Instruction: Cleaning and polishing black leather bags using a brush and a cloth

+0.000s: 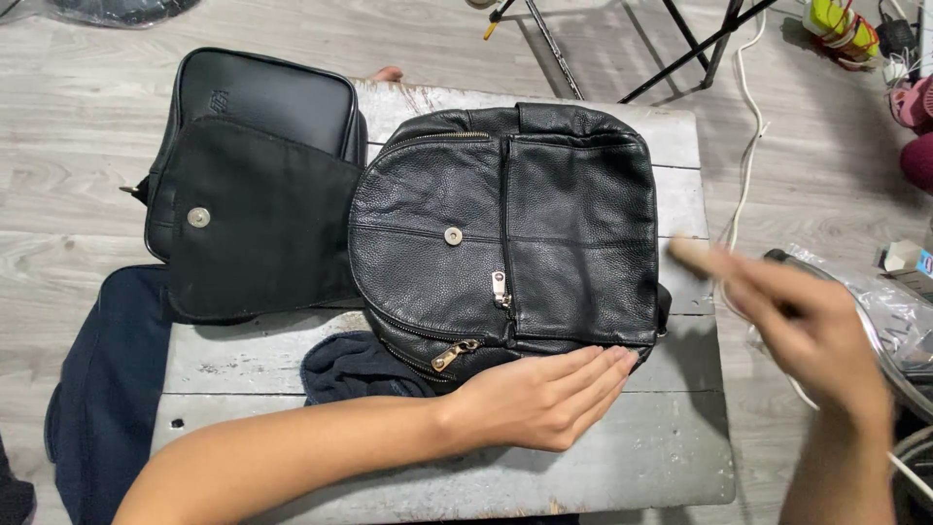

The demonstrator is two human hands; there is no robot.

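A black leather backpack [573, 224] lies flat on a worn grey wooden table [622, 457], with its brass zip pulls and a snap stud facing up. My left hand [544, 399] lies flat, palm down, against the backpack's near edge, fingers straight and holding nothing. My right hand [807, 331] hovers off the table's right side, blurred by motion. A dark shape shows among its fingers, but I cannot tell what it is. A second black bag [262, 97] with an open flap [262, 224] lies to the left, touching the backpack.
A dark cloth [350, 369] sticks out from under the backpack. Black stand legs [700, 39] and a white cable [748, 146] cross the wooden floor behind. A clear plastic bag [894, 311] and small boxes sit at the right. My dark blue trouser leg [107, 389] shows at the left.
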